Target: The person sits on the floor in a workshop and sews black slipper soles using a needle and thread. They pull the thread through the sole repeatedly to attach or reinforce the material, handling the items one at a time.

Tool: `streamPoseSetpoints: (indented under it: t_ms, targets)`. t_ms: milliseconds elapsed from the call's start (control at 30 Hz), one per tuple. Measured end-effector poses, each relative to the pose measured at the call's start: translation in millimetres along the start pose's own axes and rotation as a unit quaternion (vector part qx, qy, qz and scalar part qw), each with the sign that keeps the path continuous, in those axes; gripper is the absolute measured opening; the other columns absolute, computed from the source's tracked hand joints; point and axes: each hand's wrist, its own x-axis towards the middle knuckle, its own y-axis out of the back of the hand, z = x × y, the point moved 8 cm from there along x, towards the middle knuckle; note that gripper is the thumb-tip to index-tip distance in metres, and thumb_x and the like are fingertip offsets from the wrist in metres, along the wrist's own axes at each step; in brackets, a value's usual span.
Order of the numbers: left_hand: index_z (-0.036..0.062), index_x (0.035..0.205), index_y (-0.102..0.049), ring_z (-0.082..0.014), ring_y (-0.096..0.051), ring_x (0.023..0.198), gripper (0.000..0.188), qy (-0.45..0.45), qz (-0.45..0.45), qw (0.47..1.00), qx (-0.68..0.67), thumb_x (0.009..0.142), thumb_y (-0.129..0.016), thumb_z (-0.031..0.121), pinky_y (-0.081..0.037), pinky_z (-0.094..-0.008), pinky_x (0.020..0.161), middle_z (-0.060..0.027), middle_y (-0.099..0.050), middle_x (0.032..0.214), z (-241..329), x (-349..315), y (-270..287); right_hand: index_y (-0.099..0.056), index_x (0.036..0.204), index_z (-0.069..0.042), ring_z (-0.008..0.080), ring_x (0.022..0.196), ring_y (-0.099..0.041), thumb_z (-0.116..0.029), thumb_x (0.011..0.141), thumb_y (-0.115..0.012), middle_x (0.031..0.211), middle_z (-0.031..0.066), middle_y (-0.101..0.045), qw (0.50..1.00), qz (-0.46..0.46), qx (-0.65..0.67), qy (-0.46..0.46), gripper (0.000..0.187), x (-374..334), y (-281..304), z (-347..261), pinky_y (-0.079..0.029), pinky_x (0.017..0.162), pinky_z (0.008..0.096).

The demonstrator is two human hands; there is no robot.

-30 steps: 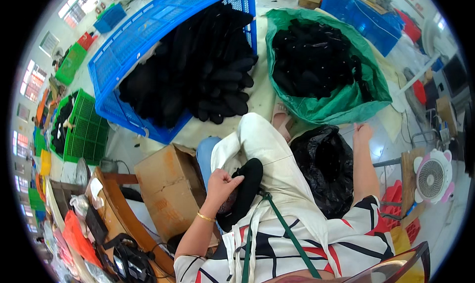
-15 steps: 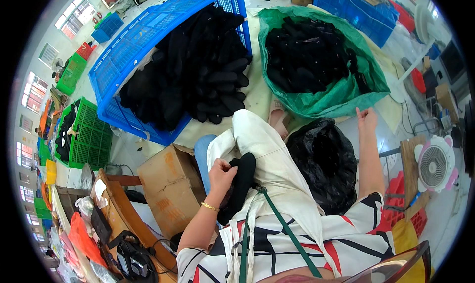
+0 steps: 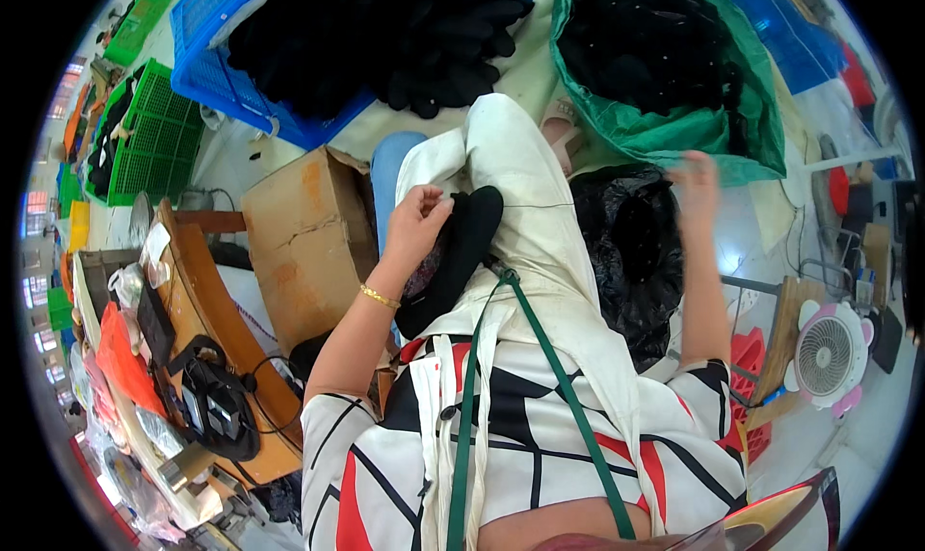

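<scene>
Black knitted fabric piece [image 3: 461, 243] sits on the cream apron [image 3: 540, 262] over the lap, roughly picture centre, running from 12 toward 7 o'clock. Left hand [image 3: 416, 225] rests on its upper end, fingers curled almost shut, fingertips pinching at the fabric edge or at a thin thread; too fine to tell which. Right hand [image 3: 696, 187] is raised at 2 o'clock, motion-blurred, over the black plastic bag [image 3: 631, 252] and just below the rim of the green woven sack of black goods [image 3: 674, 127]; cannot tell how far its fingers are open or whether it grips anything.

Risks as I judge them:
- piece is held at one end only; lower half hangs off the thigh toward the brown cardboard box [image 3: 308, 238] at 9 o'clock, could slide to the floor
- pinch looks light, a tug from the right side could pull it free
- blue plastic crate of black goods [image 3: 289, 118] at 11 o'clock holds similar items, easy mix-up if it drops
</scene>
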Motion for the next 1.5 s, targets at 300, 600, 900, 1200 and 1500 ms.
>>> streamPoseSetpoints:
  t_ms: [300, 600, 900, 1200, 1500]
  targets:
    - [-0.0019, 0.087, -0.070, -0.0099, -0.060, 0.073, 0.029, 0.059, -0.026, 0.998, -0.007, 0.091, -0.069, 0.026, -0.048, -0.0254, 0.066, -0.0054, -0.068, 0.081, 21, -16, -1, -0.062, 0.085, -0.005, 0.0315, 0.075, -0.059, -0.015, 0.078, -0.070, 0.077, 0.0111, -0.055, 0.816, -0.398, -0.272, 0.318, 0.015, -141, -239, -47, -0.049, 0.068, 0.0410]
    - [0.0066, 0.087, -0.064, -0.0041, -0.048, 0.052, 0.017, 0.227, -0.098, 0.947, -0.204, 0.091, -0.068, 0.022, -0.037, -0.0209, 0.044, 0.0015, -0.063, 0.072, -5, -21, -30, -0.061, 0.088, -0.006, 0.0328, 0.075, -0.062, -0.014, 0.085, -0.066, 0.079, 0.0134, -0.061, 0.863, -0.418, -0.131, 0.252, 0.010, -169, -258, -93, -0.050, 0.063, 0.0406]
    - [0.0082, 0.089, -0.060, -0.0053, -0.048, 0.050, 0.013, 0.205, -0.139, 0.951, -0.187, 0.096, -0.061, 0.019, -0.038, -0.0207, 0.044, 0.0014, -0.059, 0.068, -10, -26, -18, -0.060, 0.088, -0.009, 0.0329, 0.073, -0.063, -0.014, 0.088, -0.060, 0.085, 0.0097, -0.061, 0.828, -0.426, -0.247, 0.267, 0.005, -148, -290, -69, -0.049, 0.061, 0.0430]
    - [0.0042, 0.093, -0.063, -0.0072, -0.056, 0.058, 0.014, 0.234, -0.099, 0.942, -0.220, 0.094, -0.063, 0.018, -0.046, -0.0207, 0.050, -0.0009, -0.063, 0.075, -32, -13, -13, -0.063, 0.084, -0.011, 0.0292, 0.083, -0.063, -0.014, 0.086, -0.064, 0.084, 0.0075, -0.058, 0.836, -0.451, -0.223, 0.219, 0.003, -149, -305, -51, -0.049, 0.064, 0.0419]
    - [0.0014, 0.093, -0.067, -0.0058, -0.054, 0.062, 0.014, 0.157, -0.093, 0.978, -0.105, 0.092, -0.067, 0.016, -0.045, -0.0207, 0.056, 0.0013, -0.061, 0.071, -15, -12, -14, -0.060, 0.098, -0.010, 0.0140, 0.066, -0.061, -0.014, 0.091, -0.064, 0.081, 0.0025, -0.062, 0.867, -0.401, 0.131, -0.266, 0.009, -119, -275, -28, -0.046, 0.054, 0.0281]
